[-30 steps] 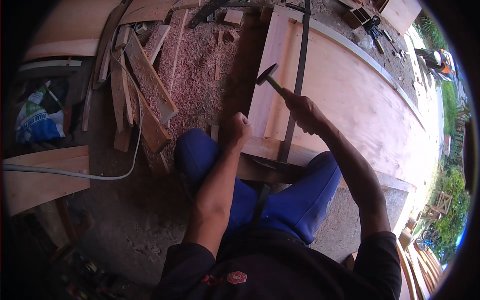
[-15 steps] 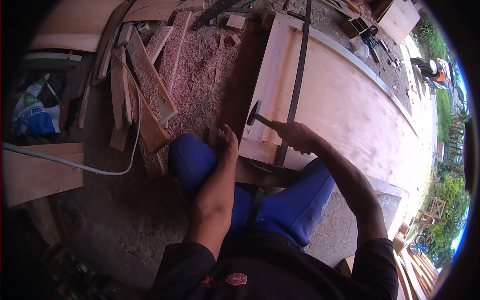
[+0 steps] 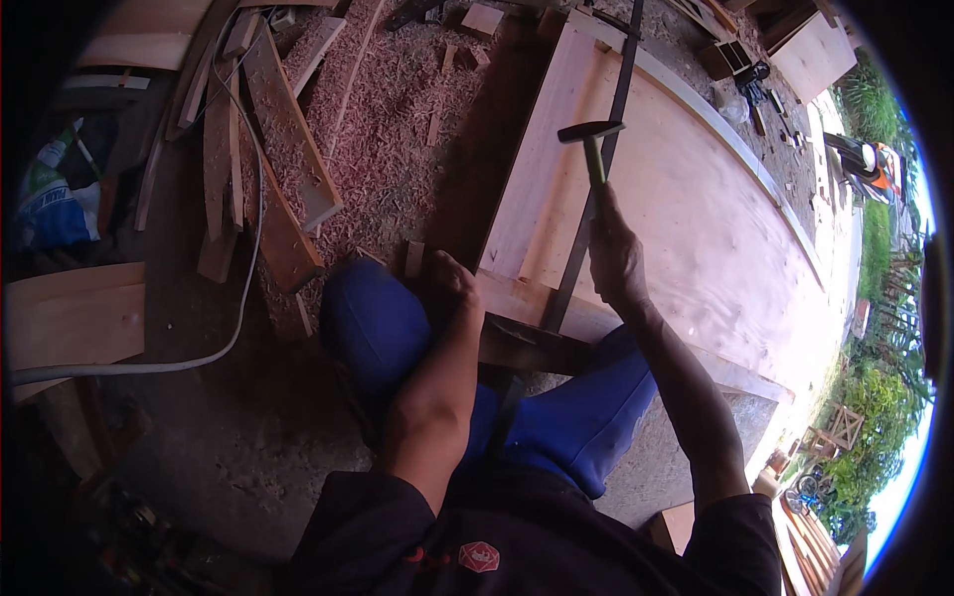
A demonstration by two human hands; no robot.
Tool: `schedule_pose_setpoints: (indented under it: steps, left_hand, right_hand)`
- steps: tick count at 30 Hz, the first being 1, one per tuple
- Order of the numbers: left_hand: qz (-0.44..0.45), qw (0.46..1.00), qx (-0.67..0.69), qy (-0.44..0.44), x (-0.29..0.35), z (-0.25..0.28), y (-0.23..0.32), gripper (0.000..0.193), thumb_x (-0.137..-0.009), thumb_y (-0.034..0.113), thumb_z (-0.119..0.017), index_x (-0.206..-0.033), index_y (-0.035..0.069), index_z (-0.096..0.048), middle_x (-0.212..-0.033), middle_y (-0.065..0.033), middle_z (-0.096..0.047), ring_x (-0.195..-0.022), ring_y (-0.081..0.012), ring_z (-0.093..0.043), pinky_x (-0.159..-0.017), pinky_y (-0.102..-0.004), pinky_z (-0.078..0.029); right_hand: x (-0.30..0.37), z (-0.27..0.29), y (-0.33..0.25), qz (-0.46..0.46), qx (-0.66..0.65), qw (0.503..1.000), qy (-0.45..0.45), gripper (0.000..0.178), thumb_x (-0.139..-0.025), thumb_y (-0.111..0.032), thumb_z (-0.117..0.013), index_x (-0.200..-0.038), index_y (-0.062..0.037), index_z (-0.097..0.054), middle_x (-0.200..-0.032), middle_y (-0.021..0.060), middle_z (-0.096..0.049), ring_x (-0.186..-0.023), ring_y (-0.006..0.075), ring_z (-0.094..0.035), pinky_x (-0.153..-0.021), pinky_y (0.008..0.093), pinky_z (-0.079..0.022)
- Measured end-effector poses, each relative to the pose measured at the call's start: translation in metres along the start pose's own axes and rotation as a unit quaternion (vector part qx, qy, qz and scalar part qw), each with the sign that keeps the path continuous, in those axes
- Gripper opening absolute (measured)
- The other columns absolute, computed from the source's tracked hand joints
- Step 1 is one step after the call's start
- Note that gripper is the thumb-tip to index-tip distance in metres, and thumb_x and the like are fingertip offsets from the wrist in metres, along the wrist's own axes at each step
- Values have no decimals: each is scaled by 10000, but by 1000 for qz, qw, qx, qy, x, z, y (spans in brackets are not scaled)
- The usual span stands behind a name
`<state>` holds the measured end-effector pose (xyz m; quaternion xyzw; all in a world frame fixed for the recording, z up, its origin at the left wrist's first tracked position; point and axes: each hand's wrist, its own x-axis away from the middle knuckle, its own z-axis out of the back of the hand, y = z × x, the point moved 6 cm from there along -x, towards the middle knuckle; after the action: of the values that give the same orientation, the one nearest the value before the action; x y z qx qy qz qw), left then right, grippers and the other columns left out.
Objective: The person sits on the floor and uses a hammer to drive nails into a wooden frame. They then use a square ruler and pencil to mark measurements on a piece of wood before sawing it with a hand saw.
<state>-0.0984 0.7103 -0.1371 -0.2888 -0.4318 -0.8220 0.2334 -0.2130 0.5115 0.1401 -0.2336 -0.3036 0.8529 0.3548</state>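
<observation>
- Grey-brown concrete floor (image 3: 224,427) of work area, w/ pinkish curled wood shavings (image 3: 383,129) strewn upper ctr; green plants (image 3: 879,397) at R edge.
- Large pale flat wood panel (image 3: 715,219) w/ raised timber edging lies in front of person, ctr to R.
- Long narrow dark straight bar (image 3: 570,268) runs lengthwise in view across panel's near L part.
- R hand (image 3: 618,248): fingers clenched round grip of dark-headed hammer w/ greenish handle (image 3: 596,164). Hammer is over panel's L part, head upmost in view, overlapping bar; can't tell if touching.
- L hand (image 3: 455,278): near panel's near L corner, beside person's L knee in blue trousers (image 3: 373,308). Fingers look curled; can't tell if grasping anything, too dim.
- Small brown wood block (image 3: 414,258) just L of L hand.
- Long brown wood planks (image 3: 288,129) piled upper L, thin grey cable (image 3: 234,338) looping alongside.
</observation>
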Motion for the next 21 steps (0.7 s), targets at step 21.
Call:
schedule_pose_setpoints:
  steps: [21]
  left_hand:
    - [-69,992,68,86,-7,9,-24,637,-1066,528,-331,-1262,0,-630,-1195,-182,-693,-1086,-290,-672,-946,-388,-540]
  right_hand:
    - [36,-38,10,46,20,926,-374,552,-1002,-86,-503,-1535,-207,-426,-703,44,-570,-559,146,-586,-538,283,-530]
